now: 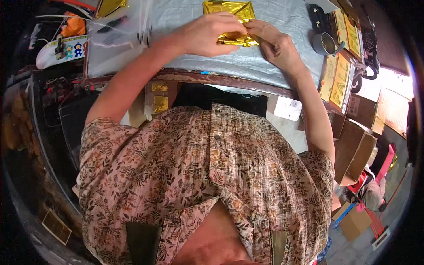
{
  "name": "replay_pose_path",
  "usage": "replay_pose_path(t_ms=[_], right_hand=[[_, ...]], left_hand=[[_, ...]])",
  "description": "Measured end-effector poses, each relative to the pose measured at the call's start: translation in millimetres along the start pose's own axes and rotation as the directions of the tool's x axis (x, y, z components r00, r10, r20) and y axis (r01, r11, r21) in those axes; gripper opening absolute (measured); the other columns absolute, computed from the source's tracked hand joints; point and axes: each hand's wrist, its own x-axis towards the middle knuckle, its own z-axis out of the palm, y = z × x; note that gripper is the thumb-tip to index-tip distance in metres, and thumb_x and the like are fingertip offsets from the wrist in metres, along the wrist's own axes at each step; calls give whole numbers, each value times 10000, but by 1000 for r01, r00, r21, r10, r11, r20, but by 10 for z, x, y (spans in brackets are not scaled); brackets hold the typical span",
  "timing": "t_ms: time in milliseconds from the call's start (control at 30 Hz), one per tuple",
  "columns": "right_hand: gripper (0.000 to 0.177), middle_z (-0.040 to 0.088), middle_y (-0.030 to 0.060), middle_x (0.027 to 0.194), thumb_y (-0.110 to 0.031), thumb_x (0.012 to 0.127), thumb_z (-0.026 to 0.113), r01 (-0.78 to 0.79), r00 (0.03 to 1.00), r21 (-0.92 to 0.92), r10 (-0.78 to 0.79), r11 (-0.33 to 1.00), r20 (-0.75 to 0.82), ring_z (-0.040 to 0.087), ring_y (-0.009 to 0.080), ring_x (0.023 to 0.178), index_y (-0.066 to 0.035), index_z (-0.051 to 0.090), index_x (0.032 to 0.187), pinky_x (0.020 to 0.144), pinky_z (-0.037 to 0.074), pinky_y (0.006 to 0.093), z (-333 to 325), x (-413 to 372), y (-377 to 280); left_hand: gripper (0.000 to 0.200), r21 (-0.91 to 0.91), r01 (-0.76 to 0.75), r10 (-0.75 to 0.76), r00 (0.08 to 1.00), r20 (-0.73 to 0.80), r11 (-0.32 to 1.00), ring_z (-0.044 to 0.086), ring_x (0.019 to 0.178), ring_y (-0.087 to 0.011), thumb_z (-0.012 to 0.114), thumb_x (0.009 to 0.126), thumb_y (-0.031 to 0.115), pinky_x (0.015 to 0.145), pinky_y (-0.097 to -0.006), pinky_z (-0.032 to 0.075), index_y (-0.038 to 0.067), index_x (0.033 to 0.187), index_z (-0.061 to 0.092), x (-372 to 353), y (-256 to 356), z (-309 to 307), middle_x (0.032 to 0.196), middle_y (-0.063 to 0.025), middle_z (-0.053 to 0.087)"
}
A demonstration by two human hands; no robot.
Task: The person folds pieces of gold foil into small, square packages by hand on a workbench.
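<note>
A gold foil piece (pixel 238 40), crinkled and shiny, lies on the silvery sheet covering the table (pixel 176 64). My left hand (pixel 210 34) is over its left side, with fingers curled onto the foil. From the right, my right hand (pixel 276 42) pinches the foil's upper right part between thumb and fingers, the fingertips of both hands nearly meeting. Just beyond the hands, a flat gold foil sheet (pixel 227 7) rests on the table. Part of the foil is hidden under my left fingers.
A dark metal cup (pixel 324 44) stands at the table's right, beside a black object (pixel 316 15) and yellow "FALL" boxes (pixel 339 86). Clear plastic (pixel 117 39) covers the left side. A white board with cartoon stickers (pixel 48 55) is farther left. Cardboard boxes (pixel 353 150) are below right.
</note>
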Motion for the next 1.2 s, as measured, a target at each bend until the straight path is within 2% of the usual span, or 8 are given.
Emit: replay_pose_path(t_ms=[300, 433, 633, 767, 833, 867, 933, 1200], right_hand=[[426, 720, 156, 1242, 137, 841, 585, 10, 999, -12, -10, 1000, -31, 685, 357, 1168, -40, 708, 1208, 989, 566, 387, 19, 2, 11], [445, 732, 153, 1227, 138, 853, 573, 13, 999, 15, -12, 1000, -46, 693, 353, 1168, -52, 706, 1233, 1000, 562, 376, 50, -15, 90], [436, 668, 162, 1380, 137, 901, 529, -120, 993, 156, 120, 981, 5, 628, 230, 1296, 26, 656, 1303, 1091, 471, 321, 10, -112, 4], [493, 640, 162, 1421, 135, 889, 523, -145, 986, 129, 154, 981, -66, 619, 290, 1315, -16, 652, 1341, 1107, 464, 339, -34, -237, -144], [520, 609, 143, 1468, 118, 875, 559, -85, 989, -126, 69, 988, -128, 592, 331, 1344, -107, 695, 1324, 1122, 458, 381, -66, -328, -200], [520, 609, 143, 1468, 118, 875, 559, -83, 990, -126, 68, 989, -122, 592, 331, 1344, -107, 695, 1324, 1122, 458, 381, -88, -356, -234], [470, 569, 99, 1525, 36, 886, 652, 75, 997, -403, -82, 912, 0, 535, 339, 1400, -195, 731, 1287, 1162, 405, 455, -138, -405, -329], [449, 496, 20, 1590, -156, 902, 733, 0, 994, -629, 67, 778, 83, 430, 290, 1486, -342, 722, 1311, 1223, 263, 521, -16, -417, -502]], left_hand=[[310, -20, 63, -65, 993, -95, 998, 698, 929, -258, 837, 842, 274, 856, -390, 579, 71, 1042, 716, 87, -91, 140, 985, -79, 715], [274, -43, 100, -102, 993, -58, 994, 707, 933, -258, 827, 862, 192, 832, -361, 569, 43, 1059, 709, 82, -75, 94, 1012, -90, 725], [233, 125, -73, 80, 996, -50, 989, 721, 951, -277, 783, 896, 156, 840, -380, 587, 33, 1081, 713, 51, -126, 111, 1029, -101, 743], [188, 315, -177, 202, 978, -48, 932, 711, 935, -298, 741, 911, 161, 846, -411, 589, 22, 1034, 709, 54, -144, 216, 976, -120, 724], [176, 328, -165, 209, 972, -102, 930, 697, 877, -314, 726, 907, 169, 818, -425, 583, 16, 990, 703, 40, -132, 225, 892, -132, 699], [181, 242, -84, 114, 987, -111, 967, 714, 954, -300, 727, 919, 158, 868, -406, 590, 15, 1029, 725, 24, -129, 224, 997, -130, 729], [193, 148, -1, 17, 994, -110, 989, 731, 1032, -287, 727, 930, 147, 918, -386, 596, 13, 1067, 746, 13, -125, 224, 1103, -127, 759], [154, 44, 27, -20, 987, -158, 999, 746, 995, -274, 709, 934, 125, 900, -368, 594, 1, 1010, 760, 25, -97, 199, 1077, -121, 771]])
